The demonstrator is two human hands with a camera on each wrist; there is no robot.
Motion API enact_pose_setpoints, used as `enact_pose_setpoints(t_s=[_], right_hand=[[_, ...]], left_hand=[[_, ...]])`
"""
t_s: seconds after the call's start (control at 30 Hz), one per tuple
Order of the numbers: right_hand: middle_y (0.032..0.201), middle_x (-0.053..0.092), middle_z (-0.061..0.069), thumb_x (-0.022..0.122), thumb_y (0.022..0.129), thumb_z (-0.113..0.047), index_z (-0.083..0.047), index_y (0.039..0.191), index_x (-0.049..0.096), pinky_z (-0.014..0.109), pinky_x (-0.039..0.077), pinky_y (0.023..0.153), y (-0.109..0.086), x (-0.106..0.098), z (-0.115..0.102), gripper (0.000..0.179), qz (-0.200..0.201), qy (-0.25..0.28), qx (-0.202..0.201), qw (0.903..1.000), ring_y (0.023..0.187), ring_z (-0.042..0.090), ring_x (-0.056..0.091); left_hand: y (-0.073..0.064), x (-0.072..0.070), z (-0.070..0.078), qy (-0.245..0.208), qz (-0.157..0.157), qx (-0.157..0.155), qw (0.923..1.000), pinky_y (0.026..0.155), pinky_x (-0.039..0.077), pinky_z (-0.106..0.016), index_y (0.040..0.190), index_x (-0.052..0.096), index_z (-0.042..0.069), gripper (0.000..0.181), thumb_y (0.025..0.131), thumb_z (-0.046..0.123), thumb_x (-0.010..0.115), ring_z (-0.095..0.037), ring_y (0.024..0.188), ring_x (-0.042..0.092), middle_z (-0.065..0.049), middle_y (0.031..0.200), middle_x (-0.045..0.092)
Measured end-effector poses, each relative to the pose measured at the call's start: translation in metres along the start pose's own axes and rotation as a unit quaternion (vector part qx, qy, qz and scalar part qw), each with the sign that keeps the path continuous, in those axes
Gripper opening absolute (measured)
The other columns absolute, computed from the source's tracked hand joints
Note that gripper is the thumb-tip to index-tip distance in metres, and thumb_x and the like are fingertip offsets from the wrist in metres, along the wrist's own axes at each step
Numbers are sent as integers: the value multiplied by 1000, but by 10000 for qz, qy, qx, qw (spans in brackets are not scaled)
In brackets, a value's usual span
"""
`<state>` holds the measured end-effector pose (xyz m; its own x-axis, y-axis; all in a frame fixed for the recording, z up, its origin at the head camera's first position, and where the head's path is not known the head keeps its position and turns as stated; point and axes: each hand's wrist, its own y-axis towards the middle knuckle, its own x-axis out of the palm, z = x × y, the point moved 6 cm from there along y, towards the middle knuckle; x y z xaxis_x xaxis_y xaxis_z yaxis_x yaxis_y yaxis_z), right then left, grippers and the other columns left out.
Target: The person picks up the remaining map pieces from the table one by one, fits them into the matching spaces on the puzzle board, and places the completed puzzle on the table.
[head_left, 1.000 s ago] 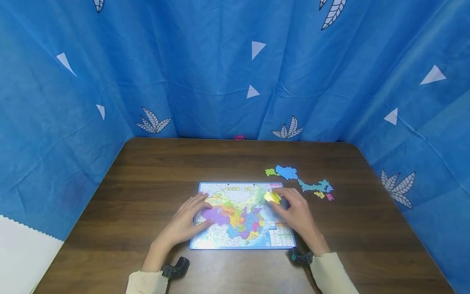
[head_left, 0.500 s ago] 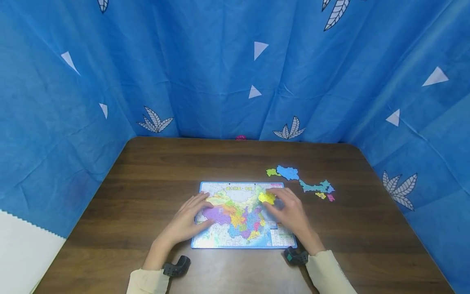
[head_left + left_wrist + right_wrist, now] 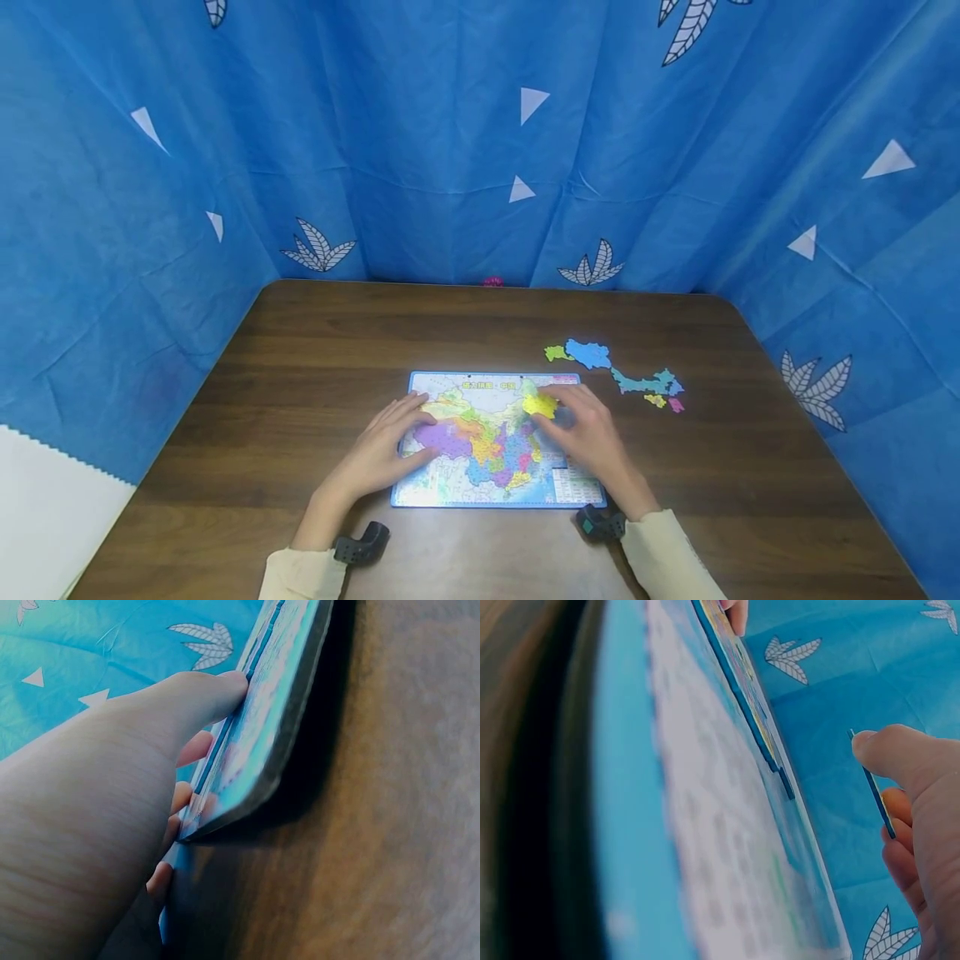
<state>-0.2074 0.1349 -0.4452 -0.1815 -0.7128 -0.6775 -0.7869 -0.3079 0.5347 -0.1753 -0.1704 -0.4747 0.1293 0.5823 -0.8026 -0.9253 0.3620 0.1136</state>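
A flat map puzzle board [image 3: 532, 497] with colourful province pieces lies on the table. My left hand [image 3: 382, 446] rests on its left side, fingers spread and relaxed; in the left wrist view the thumb [image 3: 217, 694] touches the board's pieces. My right hand [image 3: 592, 433] pinches a yellow puzzle piece [image 3: 538, 406] over the upper right of the map. In the right wrist view, that puzzle piece [image 3: 875, 795] is seen edge-on between thumb and fingers, held apart from the board [image 3: 705, 847].
Loose puzzle pieces lie beyond and right of the board: a green one [image 3: 556, 353], a blue one [image 3: 588, 353], a teal one [image 3: 637, 383], a small yellow one [image 3: 655, 401] and a pink one [image 3: 676, 405]. A blue curtain [image 3: 450, 150] hangs behind the wooden table [image 3: 315, 333].
My right hand has moved a little left over the map, carrying the yellow puzzle piece. The left hand has stayed in place on the board.
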Motion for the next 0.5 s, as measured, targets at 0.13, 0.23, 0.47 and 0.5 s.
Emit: enact_pose_setpoints(t_s=[0.13,0.23,0.47,0.5], right_hand=[[117,76,2,92,78,-19,-10,120,74,44,59,92,3,1,-5,46,-20,33,-129,9999,111,20,68],[119,76,3,92,79,-22,-11,121,74,46,58,95,6,3,-9,47,-112,-46,-97,9999,113,21,69],[121,75,1,92,79,-24,-14,124,73,44,58,98,14,7,-17,49,-353,-173,119,9992,116,21,69],[122,75,1,92,79,-24,-14,124,73,44,58,98,15,7,-18,50,-373,-139,117,9991,116,21,69]], left_hand=[[0,0,0,-10,-20,-4,10000,124,22,-60,126,68,21,41,92,42,76,-35,155,30,-7,163,43],[0,0,1,-15,-11,7,10000,124,22,-60,126,68,21,41,92,42,76,-35,155,30,-8,163,43],[0,0,0,50,38,45,10000,124,23,-60,125,68,21,40,91,41,77,-35,155,31,-8,162,44],[0,0,-1,35,33,38,10000,124,22,-60,125,68,21,40,91,40,77,-35,155,31,-8,163,43]])
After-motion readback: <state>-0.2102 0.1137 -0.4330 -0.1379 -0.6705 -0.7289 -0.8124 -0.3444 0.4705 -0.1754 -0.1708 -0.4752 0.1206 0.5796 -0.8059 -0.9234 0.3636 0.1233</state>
